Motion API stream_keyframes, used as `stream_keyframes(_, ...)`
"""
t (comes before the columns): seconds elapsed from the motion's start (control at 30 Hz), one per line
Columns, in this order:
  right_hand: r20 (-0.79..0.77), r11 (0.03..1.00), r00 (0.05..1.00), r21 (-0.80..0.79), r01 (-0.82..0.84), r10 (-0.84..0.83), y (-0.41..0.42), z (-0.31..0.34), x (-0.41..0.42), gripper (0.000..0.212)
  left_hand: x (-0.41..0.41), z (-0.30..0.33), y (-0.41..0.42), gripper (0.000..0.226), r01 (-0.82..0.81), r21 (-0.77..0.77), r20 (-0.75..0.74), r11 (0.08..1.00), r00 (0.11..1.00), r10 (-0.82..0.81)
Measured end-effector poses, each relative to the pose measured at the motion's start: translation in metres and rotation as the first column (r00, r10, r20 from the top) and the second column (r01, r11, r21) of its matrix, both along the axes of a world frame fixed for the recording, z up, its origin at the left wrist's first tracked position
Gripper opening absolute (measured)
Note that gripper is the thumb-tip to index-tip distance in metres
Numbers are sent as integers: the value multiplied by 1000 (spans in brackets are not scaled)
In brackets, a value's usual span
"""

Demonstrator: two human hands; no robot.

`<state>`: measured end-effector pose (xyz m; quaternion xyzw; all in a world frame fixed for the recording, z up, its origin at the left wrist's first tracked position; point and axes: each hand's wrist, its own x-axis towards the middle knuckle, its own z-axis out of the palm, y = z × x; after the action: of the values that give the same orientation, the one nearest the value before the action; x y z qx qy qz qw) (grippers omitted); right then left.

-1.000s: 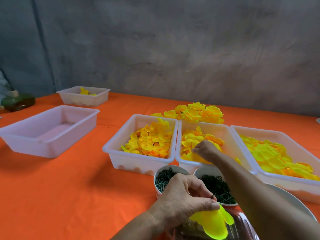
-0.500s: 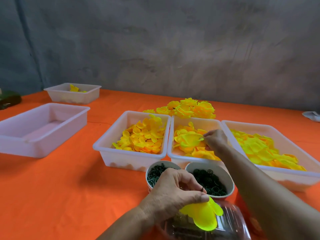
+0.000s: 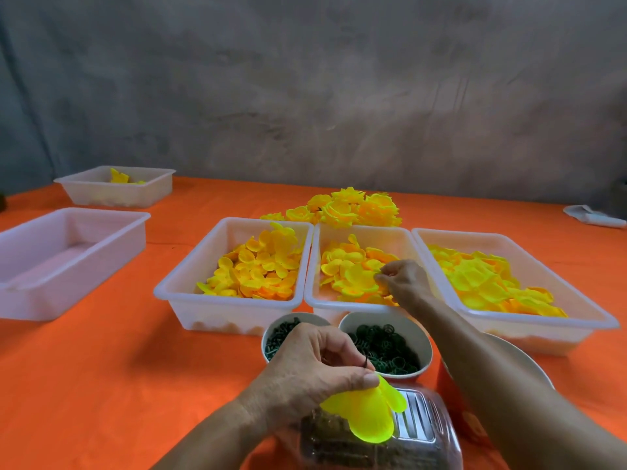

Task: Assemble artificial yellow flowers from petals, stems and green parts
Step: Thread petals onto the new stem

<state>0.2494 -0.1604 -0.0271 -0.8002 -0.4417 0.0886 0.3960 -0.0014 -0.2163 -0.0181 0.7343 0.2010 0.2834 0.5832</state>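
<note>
The left hand sits low at about 6 o'clock, back of the hand up, forearm entering from 7 o'clock, thumb and fingers curled in a pinch. The right hand reaches farther toward 12 o'clock, its forearm running in from 4 o'clock, fingertips bunched together and pointing to 9 o'clock.

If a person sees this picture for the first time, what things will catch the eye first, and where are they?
First, three white tubs of yellow petals stand in a row at the middle of the orange table, with a heap of finished yellow flowers behind them. The right hand picks at petals in the middle tub. Nearer, the left hand pinches a bright yellow petal piece in front of two cups of dark green parts.
</note>
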Motion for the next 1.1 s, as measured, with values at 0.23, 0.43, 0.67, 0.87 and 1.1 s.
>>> stream_keyframes(0.23, 23, 996, 999, -90, 29, -27, -1, 2, 0, 10, -1, 3, -2, 10, -6, 17, -9, 1000, 1000, 6)
stream_keyframes(0.43, 316, 985, 938, -141, -100, 141, 1, 6, -10, 50, -1, 3, -2, 8, 2, 29, -5, 1000, 1000, -2)
stream_keyframes(0.67, 45, 920, 959, -298, -254, 279, -2, 12, -14, 22, -1, 3, -2, 8, 0, 38, -9, 999, 1000, 0)
stream_keyframes(0.87, -65, 898, 944, -292, -329, 325, -8, 15, -14, 43, -1, 4, -2, 9, -11, 39, -11, 999, 1000, 11)
stream_keyframes(1.1, -356, 984, 923, 145, -102, 149, -14, 14, -5, 24, -1, 4, -3, 10, -4, 37, -22, 999, 1000, 5)
